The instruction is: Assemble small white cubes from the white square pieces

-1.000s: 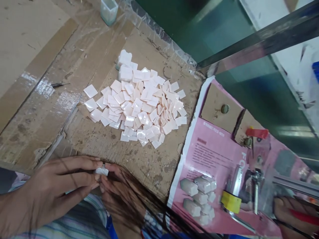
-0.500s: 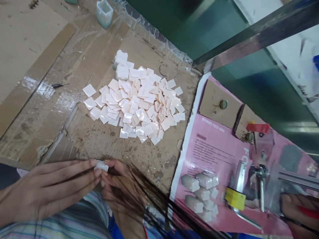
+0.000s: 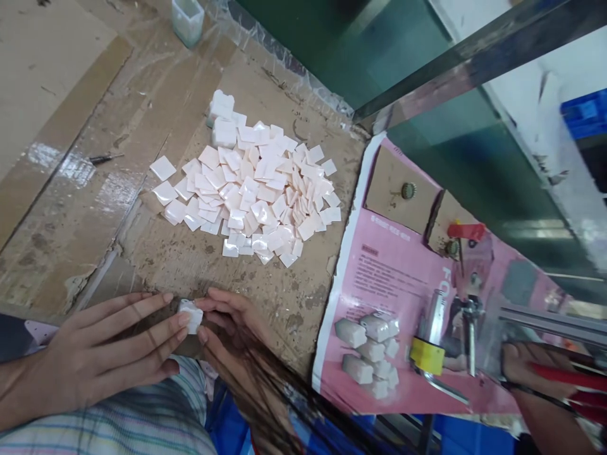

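My left hand (image 3: 102, 354) and my right hand (image 3: 227, 332) meet at the near edge of the worn cardboard-covered table (image 3: 71, 208). Between their fingertips they pinch one small white square piece (image 3: 190, 314). Dark hair hangs over my right hand and hides its wrist. A heap of many thin pale pink-white square pieces (image 3: 251, 189) lies on the cardboard further away, with a few thicker white blocks (image 3: 222, 114) at its far end.
A pink printed sheet (image 3: 393, 284) at right carries several white blocks (image 3: 367, 354) and a metal tool with yellow tape (image 3: 429, 354). Another person's hand (image 3: 526, 370) holds a red-handled tool at far right. A small translucent cup (image 3: 188, 19) stands at the back, a small screwdriver (image 3: 104, 158) at left.
The view has shifted a little, so the heap sits higher and further left. My hands still hold the white piece, now turned so more of it shows. The other person's hand has come into view.
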`<state>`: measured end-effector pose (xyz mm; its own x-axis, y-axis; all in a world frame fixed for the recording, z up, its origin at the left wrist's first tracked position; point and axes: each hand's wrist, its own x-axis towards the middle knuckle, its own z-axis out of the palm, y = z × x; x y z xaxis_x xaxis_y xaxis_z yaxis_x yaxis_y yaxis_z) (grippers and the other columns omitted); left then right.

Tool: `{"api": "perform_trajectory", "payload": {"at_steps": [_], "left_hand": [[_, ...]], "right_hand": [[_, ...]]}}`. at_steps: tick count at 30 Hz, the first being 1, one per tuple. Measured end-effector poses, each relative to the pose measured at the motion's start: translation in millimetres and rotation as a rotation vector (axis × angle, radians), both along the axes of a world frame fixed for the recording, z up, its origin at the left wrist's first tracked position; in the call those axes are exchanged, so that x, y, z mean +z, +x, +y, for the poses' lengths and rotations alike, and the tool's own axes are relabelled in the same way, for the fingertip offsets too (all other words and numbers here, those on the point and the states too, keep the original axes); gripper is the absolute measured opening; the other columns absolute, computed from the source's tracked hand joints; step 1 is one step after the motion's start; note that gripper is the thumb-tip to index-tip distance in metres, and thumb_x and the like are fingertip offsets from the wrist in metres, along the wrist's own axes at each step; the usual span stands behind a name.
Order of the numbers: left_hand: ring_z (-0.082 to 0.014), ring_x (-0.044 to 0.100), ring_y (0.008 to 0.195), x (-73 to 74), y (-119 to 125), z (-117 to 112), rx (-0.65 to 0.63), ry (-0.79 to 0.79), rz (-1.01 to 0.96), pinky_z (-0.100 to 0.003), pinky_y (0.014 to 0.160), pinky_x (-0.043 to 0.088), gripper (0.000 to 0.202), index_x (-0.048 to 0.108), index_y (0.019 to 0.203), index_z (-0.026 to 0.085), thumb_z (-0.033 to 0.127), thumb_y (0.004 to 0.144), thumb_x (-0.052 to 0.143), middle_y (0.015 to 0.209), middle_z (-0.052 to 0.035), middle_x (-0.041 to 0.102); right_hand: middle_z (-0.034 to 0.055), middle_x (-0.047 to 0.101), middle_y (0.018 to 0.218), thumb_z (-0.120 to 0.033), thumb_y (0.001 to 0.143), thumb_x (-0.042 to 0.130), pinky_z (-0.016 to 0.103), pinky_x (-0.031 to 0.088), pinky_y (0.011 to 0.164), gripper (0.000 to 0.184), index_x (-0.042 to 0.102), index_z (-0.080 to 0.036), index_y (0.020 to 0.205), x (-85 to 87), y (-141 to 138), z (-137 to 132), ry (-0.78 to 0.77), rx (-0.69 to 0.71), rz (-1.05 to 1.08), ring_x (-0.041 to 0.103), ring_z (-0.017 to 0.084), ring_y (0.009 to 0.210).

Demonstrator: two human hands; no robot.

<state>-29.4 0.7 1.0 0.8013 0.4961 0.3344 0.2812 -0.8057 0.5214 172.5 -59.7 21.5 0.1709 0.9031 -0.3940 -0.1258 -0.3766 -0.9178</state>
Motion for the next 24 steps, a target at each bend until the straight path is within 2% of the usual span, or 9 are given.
{"api": "perform_trajectory", "payload": {"at_steps": [3, 9, 15, 17, 20, 24], "left_hand": [[-0.0212, 0.026, 0.144, -2.8, -1.5, 0.2, -0.071, 0.145, 0.046, -0.035, 0.122, 0.017, 0.028, 0.060, 0.120, 0.016, 0.005, 0.095, 0.055, 0.154, -0.0006, 0.032], [-0.0241, 0.017, 0.146, -8.6, -1.3, -4.2, -0.123, 0.187, 0.107, -0.038, 0.124, 0.010, 0.034, 0.063, 0.111, 0.013, 0.001, 0.099, 0.034, 0.152, -0.0027, 0.036], [-0.0265, 0.022, 0.145, -8.8, 1.7, -4.8, -0.143, 0.132, 0.078, -0.040, 0.123, 0.014, 0.030, 0.059, 0.118, 0.009, 0.002, 0.099, 0.036, 0.154, -0.0097, 0.030], [-0.0272, 0.019, 0.145, -7.0, 1.9, -3.4, -0.158, 0.141, 0.108, -0.039, 0.123, 0.012, 0.035, 0.056, 0.125, 0.009, -0.002, 0.097, 0.036, 0.154, -0.0092, 0.029], [-0.0221, 0.019, 0.146, -5.5, 1.8, -2.7, -0.123, 0.136, 0.137, -0.034, 0.124, 0.010, 0.044, 0.048, 0.135, 0.014, -0.003, 0.098, 0.032, 0.155, -0.0030, 0.028], [-0.0204, 0.023, 0.145, -8.4, 2.4, -6.7, -0.082, 0.105, 0.112, -0.032, 0.124, 0.012, 0.045, 0.049, 0.136, 0.017, 0.000, 0.098, 0.032, 0.153, 0.0012, 0.032]], "right_hand": [[-0.0012, 0.072, 0.100, -0.010, 0.077, 0.068, 0.021, 0.056, 0.087, 0.039, 0.063, -0.028, 0.111, -0.3, -2.3, 1.9, -0.001, -0.023, 0.012, 0.069, 0.011, 0.094], [-0.0023, 0.072, 0.093, -0.010, 0.076, 0.069, 0.017, 0.057, 0.079, 0.025, 0.066, -0.025, 0.095, 5.0, -1.8, 8.4, -0.044, -0.068, 0.056, 0.069, 0.009, 0.086], [-0.0028, 0.072, 0.086, -0.012, 0.073, 0.071, 0.013, 0.051, 0.065, 0.017, 0.063, -0.022, 0.085, 5.1, 1.4, 15.1, -0.103, -0.056, 0.142, 0.061, 0.005, 0.070], [-0.0019, 0.072, 0.088, -0.015, 0.073, 0.071, 0.013, 0.050, 0.060, 0.017, 0.060, -0.022, 0.083, 4.7, 2.9, 17.2, -0.136, -0.051, 0.199, 0.060, 0.006, 0.067], [-0.0021, 0.072, 0.089, -0.022, 0.071, 0.078, 0.014, 0.052, 0.058, 0.023, 0.057, -0.023, 0.083, 5.1, 6.5, 20.1, -0.182, -0.030, 0.293, 0.060, 0.006, 0.065], [-0.0018, 0.069, 0.086, -0.034, 0.066, 0.084, 0.016, 0.055, 0.058, 0.034, 0.056, -0.022, 0.082, 4.9, 9.2, 23.4, -0.210, -0.015, 0.334, 0.061, 0.007, 0.064]]}}
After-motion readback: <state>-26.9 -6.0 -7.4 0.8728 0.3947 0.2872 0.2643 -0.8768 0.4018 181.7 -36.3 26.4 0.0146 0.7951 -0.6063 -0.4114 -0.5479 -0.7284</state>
